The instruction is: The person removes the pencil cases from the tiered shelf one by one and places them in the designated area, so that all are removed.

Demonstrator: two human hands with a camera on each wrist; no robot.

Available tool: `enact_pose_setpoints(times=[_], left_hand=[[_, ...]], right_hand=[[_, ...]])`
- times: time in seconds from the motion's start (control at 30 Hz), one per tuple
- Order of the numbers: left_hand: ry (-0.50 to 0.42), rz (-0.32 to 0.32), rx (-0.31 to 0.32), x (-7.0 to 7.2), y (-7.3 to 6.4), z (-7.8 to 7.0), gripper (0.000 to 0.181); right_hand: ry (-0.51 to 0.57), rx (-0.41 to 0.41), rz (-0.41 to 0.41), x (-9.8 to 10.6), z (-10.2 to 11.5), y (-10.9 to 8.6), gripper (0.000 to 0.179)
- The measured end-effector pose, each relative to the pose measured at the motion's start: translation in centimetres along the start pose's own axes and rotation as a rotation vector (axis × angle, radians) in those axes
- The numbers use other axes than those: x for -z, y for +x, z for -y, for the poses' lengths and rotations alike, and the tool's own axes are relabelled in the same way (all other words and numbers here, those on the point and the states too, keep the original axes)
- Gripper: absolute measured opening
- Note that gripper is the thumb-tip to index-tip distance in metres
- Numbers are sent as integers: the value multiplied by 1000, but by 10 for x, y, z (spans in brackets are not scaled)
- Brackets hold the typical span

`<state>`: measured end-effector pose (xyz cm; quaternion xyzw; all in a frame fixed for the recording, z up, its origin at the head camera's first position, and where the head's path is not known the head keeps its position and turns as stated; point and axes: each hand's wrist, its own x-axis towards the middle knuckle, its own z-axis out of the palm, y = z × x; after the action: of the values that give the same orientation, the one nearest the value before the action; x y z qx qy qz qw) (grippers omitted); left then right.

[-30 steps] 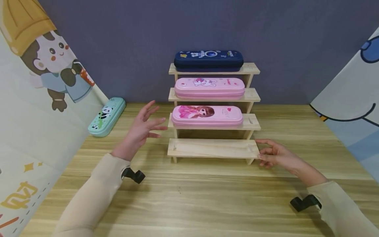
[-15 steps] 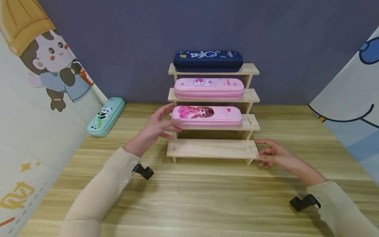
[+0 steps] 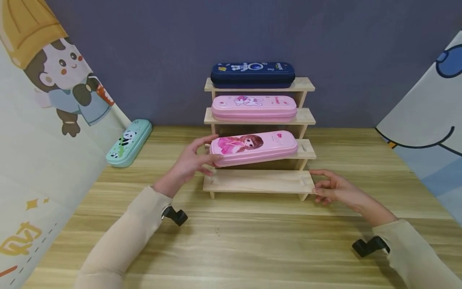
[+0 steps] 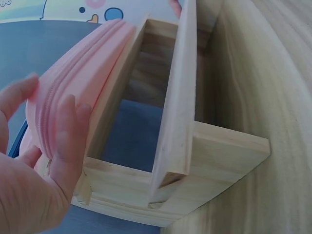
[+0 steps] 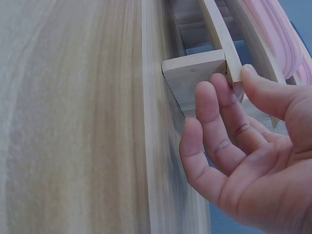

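Note:
In the head view my left hand (image 3: 187, 160) grips the left end of a pink pencil case (image 3: 272, 143) with a long-haired girl on its lid. Its left end is pulled forward and overhangs the second step from the bottom of a wooden tiered stand (image 3: 260, 181); the right end lies over that step. The left wrist view shows the thumb and fingers around the zipped end of this pencil case (image 4: 92, 73). My right hand (image 3: 333, 188) pinches the right end of the lowest step, thumb on its edge and fingers beneath, as the right wrist view shows of this hand (image 5: 258, 156).
A navy pencil case (image 3: 252, 76) lies on the top step, and a pink one with a rabbit (image 3: 254, 107) on the step under it. A mint panda pencil case (image 3: 130, 142) rests on the table (image 3: 252, 241) at far left, against the printed side wall (image 3: 43, 144).
My left hand has moved right to the girl pencil case, taken hold of its left end and swung that end forward, so the case now lies slanted. My right hand has stayed on the lowest step.

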<state>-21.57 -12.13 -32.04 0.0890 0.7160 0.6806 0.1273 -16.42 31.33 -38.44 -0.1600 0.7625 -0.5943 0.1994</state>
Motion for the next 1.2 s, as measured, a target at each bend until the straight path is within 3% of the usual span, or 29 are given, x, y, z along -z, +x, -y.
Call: enact_pose_setpoints(times=[0.17, 0.47, 0.73, 0.87, 1.0, 1.1, 1.2], left_hand=[[-42, 14, -7, -3, -5, 5, 66], [-79, 92, -119, -1, -12, 12, 66], [-116, 23, -252, 1, -22, 21, 68], [-97, -9, -408, 12, -26, 26, 67], [-162, -37, -584, 28, -29, 32, 64], [-249, -40, -651, 36, -32, 32, 63], [-281, -43, -700, 42, -34, 30, 62]], right_hand=[[2, -4, 8, 0, 0, -1, 53], [26, 33, 10, -2, -4, -2, 50], [37, 34, 17, -2, -4, -1, 50], [32, 36, 18, -1, -4, -1, 50], [31, 33, 16, 0, -4, 0, 51], [32, 27, 14, 0, -3, 0, 51], [32, 21, 14, 0, -3, 0, 51]])
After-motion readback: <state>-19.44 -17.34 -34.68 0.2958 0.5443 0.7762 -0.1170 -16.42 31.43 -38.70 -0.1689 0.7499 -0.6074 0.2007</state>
